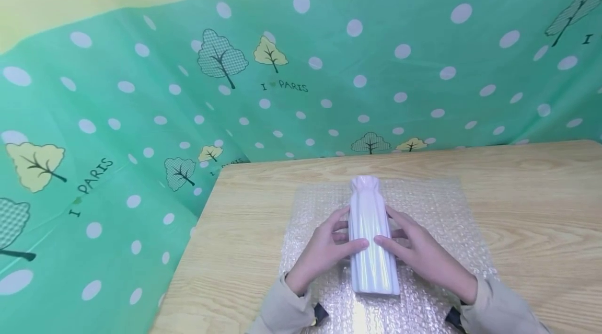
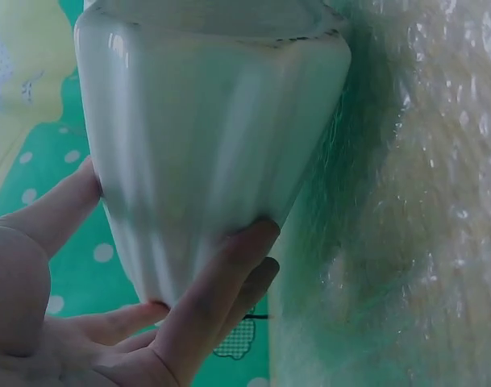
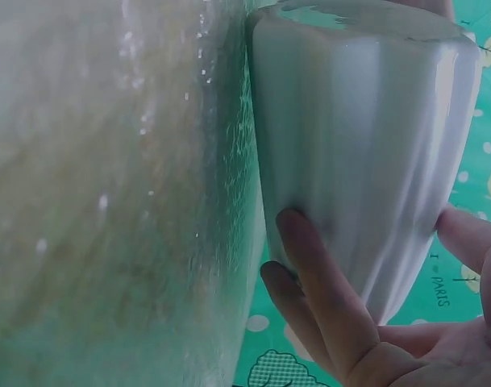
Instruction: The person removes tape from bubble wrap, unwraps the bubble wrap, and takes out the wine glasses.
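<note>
A glossy white fluted vase [image 1: 371, 266] lies lengthwise in the head view, its narrow ruffled neck pointing to the back and its base toward the person. My left hand [image 1: 325, 248] grips it from the left, thumb on top and fingers along the side. From the right my right hand [image 1: 420, 250] holds it the same way, the two thumbs close together. Under the vase spreads a sheet of bubble wrap [image 1: 437, 208]. Both wrist views show the vase's base near the camera, with fingers [image 2: 221, 298] on its side and underside.
The bubble wrap lies on a light wood-grain table [image 1: 235, 229]. Behind and to the left hangs a green cloth [image 1: 301, 57] with white dots and printed trees. Dark straps [image 1: 321, 314] show at the cuffs of both beige sleeves [image 1: 282, 308].
</note>
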Demonstrator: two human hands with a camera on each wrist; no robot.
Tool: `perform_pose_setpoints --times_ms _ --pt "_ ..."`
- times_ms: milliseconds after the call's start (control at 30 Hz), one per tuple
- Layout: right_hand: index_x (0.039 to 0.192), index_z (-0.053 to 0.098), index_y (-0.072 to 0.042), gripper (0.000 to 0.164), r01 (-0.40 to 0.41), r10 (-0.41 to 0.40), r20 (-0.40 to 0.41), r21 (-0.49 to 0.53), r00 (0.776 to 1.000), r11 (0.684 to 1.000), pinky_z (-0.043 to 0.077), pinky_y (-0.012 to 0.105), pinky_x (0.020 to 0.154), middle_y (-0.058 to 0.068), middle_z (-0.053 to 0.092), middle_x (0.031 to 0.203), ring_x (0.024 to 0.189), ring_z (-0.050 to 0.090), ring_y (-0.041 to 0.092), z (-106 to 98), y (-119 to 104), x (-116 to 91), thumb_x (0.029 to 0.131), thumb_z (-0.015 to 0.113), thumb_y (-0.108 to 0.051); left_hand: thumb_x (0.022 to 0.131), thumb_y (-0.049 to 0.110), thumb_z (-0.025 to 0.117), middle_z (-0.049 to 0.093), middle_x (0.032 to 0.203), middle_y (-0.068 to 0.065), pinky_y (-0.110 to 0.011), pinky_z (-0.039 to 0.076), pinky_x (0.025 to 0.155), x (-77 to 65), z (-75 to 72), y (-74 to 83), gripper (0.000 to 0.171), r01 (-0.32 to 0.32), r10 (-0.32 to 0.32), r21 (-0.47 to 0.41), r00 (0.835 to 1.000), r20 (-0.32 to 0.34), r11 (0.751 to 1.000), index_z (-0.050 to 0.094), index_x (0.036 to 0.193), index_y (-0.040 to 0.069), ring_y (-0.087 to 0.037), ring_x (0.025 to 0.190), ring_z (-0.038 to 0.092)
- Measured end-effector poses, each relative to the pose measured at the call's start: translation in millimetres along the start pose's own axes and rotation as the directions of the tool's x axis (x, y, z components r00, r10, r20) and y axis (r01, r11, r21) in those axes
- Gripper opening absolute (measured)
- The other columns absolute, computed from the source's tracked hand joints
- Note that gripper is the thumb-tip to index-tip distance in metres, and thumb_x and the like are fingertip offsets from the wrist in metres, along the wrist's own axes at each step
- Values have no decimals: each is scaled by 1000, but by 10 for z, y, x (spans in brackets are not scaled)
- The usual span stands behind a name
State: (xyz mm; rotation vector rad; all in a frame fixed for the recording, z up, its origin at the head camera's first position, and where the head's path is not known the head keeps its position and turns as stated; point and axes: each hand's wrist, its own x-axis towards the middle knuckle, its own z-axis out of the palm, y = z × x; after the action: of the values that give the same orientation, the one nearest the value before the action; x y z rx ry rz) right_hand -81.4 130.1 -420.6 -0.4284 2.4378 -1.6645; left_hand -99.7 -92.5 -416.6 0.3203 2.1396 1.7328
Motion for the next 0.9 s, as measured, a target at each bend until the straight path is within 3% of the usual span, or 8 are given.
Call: perform_pose_setpoints --times_ms 267,467,900 --pt "158 25 -14 78 54 -54 -35 14 998 998 62 26 76 24 33 156 115 61 43 -17 -26 -39 95 67 -34 84 31 79 54 141 -18 -30 61 82 -8 2 37 84 -38 43 83 998 -49 996 35 154 23 -29 115 64" --pt "157 27 -15 79 69 -67 -45 46 997 997 61 28 78 23 28 158 119 56 49 -27 -44 -36 92 70 -32 83 30 80 53 142 -17 -30 60 85 -28 12 68 85 -62 68 88 996 -65 994 34 153 25 -28 116 63" --pt "156 29 -15 81 87 -86 -80 7 993 996 61 30 80 26 36 153 118 58 47 -72 -127 -48 90 74 -29 82 26 81 49 146 -17 -28 60 82 -77 53 160 87 -102 108 73 990 -92 992 32 154 26 -33 121 59"
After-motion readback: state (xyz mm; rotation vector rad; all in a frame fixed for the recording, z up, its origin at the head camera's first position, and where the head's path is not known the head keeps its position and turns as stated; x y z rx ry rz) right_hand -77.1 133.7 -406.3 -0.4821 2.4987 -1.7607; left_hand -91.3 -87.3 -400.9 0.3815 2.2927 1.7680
